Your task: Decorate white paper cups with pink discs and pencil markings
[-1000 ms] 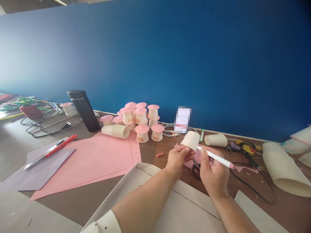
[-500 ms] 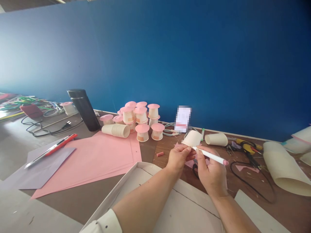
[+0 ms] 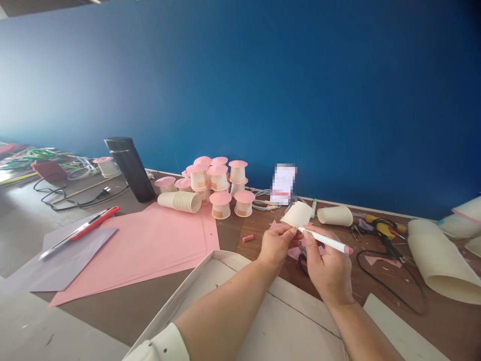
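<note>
My left hand [image 3: 277,244] grips a white paper cup [image 3: 297,214] by its near edge, the cup tilted and partly hidden by the fingers. In my right hand [image 3: 329,265] is a white marker [image 3: 330,242] with a pink end, its tip against or very close to the cup's near edge. A small pink marker cap [image 3: 248,238] lies on the table left of my hands. Beneath my hands are pink paper scraps [image 3: 295,252] and dark scissor-like handles [image 3: 302,263], partly covered.
Pink-topped cups [image 3: 220,204] are grouped at the back, beside nested paper cups [image 3: 179,202]. Pink sheets [image 3: 146,250], a red utility knife [image 3: 80,231] and a black flask [image 3: 131,170] stand or lie left. Right are a lying cup [image 3: 334,215], cables and a large paper cylinder [image 3: 438,255].
Almost nothing differs. Both hands keep hold of the cup and the marker, and the marker's pink end has dipped very slightly.
</note>
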The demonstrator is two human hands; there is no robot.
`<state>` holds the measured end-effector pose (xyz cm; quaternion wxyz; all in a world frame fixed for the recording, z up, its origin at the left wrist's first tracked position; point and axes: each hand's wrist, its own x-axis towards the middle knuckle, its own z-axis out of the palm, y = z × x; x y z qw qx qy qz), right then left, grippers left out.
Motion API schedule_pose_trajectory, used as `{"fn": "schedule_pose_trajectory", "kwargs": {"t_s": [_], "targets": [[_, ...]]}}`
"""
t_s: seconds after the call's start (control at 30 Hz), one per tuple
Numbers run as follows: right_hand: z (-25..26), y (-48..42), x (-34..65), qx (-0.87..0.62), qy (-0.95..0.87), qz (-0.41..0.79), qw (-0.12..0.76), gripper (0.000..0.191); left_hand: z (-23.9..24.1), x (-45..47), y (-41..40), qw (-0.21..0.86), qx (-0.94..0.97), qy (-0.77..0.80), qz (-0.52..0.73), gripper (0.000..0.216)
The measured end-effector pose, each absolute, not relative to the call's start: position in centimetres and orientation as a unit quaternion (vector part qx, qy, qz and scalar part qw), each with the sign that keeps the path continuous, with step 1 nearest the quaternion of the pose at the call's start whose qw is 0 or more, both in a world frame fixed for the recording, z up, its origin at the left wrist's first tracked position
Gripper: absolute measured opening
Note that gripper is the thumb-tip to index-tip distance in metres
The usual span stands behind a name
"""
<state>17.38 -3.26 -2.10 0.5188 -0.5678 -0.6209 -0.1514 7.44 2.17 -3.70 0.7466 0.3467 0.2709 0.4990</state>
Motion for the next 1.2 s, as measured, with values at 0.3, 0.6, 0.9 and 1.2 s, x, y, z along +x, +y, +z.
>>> {"fn": "schedule_pose_trajectory", "kwargs": {"t_s": [0.3, 0.6, 0.9, 1.2], "targets": [[-1.89, -3.22, 17.24, -0.554, -0.631, -0.142, 0.524, 0.021, -3.41, 7.3, 1.94, 0.74, 0.368, 0.268, 0.495, 0.032], [-2.03, -3.3, 17.35, -0.571, -0.615, -0.138, 0.527, 0.021, -3.55, 7.51, 2.11, 0.747, 0.339, 0.275, 0.501, 0.039], [-2.16, -3.25, 17.27, -0.585, -0.595, -0.146, 0.531, 0.023, -3.39, 7.39, 1.99, 0.742, 0.338, 0.283, 0.505, 0.041], [-2.22, -3.45, 17.23, -0.599, -0.565, -0.138, 0.55, 0.028, -3.45, 7.34, 2.09, 0.779, 0.288, 0.259, 0.493, 0.041]]}}
